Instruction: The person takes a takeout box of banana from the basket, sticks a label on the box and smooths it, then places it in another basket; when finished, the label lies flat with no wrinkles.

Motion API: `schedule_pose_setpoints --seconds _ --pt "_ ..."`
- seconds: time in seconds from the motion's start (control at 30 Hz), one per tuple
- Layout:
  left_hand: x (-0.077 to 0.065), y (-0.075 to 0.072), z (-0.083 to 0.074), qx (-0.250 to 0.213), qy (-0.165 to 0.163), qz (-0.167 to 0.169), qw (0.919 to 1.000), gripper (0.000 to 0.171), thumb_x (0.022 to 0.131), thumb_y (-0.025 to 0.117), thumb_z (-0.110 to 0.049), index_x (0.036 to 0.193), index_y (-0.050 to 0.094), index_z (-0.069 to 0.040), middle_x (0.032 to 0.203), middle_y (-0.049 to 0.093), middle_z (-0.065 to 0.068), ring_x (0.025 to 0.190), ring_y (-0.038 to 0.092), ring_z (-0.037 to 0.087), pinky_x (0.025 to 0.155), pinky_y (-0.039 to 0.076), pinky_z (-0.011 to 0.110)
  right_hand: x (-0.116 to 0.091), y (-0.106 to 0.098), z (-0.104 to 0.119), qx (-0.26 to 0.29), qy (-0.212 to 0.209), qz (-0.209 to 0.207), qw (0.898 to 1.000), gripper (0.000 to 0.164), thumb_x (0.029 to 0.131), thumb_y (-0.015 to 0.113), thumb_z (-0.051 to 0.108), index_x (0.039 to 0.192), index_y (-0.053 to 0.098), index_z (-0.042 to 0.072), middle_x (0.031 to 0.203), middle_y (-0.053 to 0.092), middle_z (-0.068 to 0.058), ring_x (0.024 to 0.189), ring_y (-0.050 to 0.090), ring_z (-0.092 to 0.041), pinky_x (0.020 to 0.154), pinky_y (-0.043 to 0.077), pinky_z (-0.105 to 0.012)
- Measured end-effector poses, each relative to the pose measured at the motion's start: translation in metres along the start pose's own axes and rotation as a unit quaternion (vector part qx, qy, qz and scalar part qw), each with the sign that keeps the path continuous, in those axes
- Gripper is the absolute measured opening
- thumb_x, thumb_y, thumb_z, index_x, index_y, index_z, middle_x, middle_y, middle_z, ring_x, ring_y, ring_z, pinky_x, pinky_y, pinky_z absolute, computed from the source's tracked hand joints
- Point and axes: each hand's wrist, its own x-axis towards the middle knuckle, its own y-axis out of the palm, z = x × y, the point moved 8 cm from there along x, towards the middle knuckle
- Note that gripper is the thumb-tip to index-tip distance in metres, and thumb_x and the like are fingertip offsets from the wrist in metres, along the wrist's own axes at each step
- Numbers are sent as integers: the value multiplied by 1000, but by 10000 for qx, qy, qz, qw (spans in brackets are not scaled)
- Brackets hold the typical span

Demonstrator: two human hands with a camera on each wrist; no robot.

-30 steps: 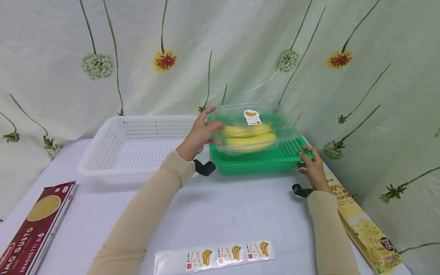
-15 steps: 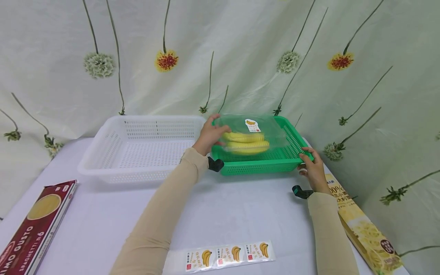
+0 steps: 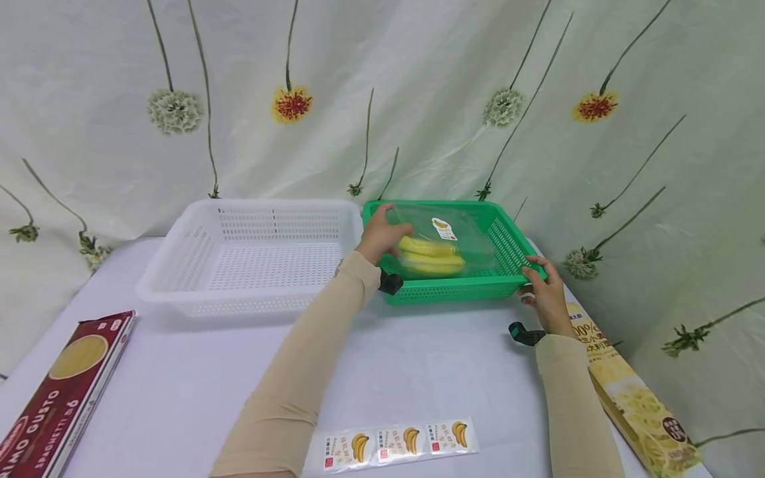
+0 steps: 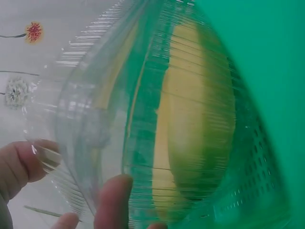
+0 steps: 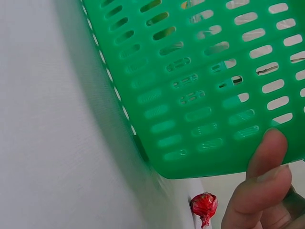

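My left hand [image 3: 380,238] grips the left end of a clear plastic container [image 3: 475,245] with bananas [image 3: 431,257] inside and a banana sticker [image 3: 443,229] on top. The container sits tilted within the green basket [image 3: 454,282]; whether it touches the floor of the basket I cannot tell. In the left wrist view, thumb and fingers are on the ribbed edge of the container [image 4: 143,157]. My right hand [image 3: 546,295] pinches the basket's front right corner; its fingertips also show against the perforated wall in the right wrist view.
A white basket [image 3: 248,299] stands left of the green one. A strip of banana stickers [image 3: 397,446] lies at the front. There is a red spaghetti pack [image 3: 66,392] on the left and a yellow pasta pack [image 3: 639,398] on the right. Flowered cloth [image 3: 418,99] hangs behind.
My left hand has moved right and down, lowering the banana container from above the green basket into it. The right hand has stayed on the basket's corner.
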Motion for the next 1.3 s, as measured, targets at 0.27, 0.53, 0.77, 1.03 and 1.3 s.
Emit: schedule_pose_setpoints --seconds 0.27,0.53,0.77,1.03,1.3 --pt "2 9 2 420 -264 -43 9988 81 103 66 -15 172 24 -19 161 50 19 46 50 16 60 52 30 -1 -1 0 2 -54 19 10000 32 113 57 27 145 54 24 109 59 0 71 63 -10 60 52 -25" --pt "-1 12 0 388 -347 -47 9986 81 106 67 -16 173 22 -19 160 51 21 46 46 15 60 50 30 -2 0 3 -18 -172 52 9998 30 113 56 26 143 55 24 107 59 0 70 62 -9 59 52 -24" --pt "-2 14 0 407 -350 -100 9985 83 107 70 -26 173 20 -20 153 58 19 45 34 11 59 43 30 -3 1 3 22 -139 23 9999 31 113 56 26 144 55 22 109 58 0 70 62 -9 59 51 -23" --pt "-4 22 1 432 -71 -10 9990 86 105 70 -20 173 18 -14 168 37 23 117 57 30 104 49 45 -2 2 3 29 -73 -13 10000 32 113 57 25 145 54 23 114 57 -3 70 62 -10 59 51 -23" --pt "-5 37 8 289 14 257 9993 89 102 72 -18 173 19 -12 175 16 27 159 25 43 124 36 55 1 0 0 3 -1 -62 10000 31 113 57 26 144 55 26 112 57 0 71 62 -9 59 52 -24"
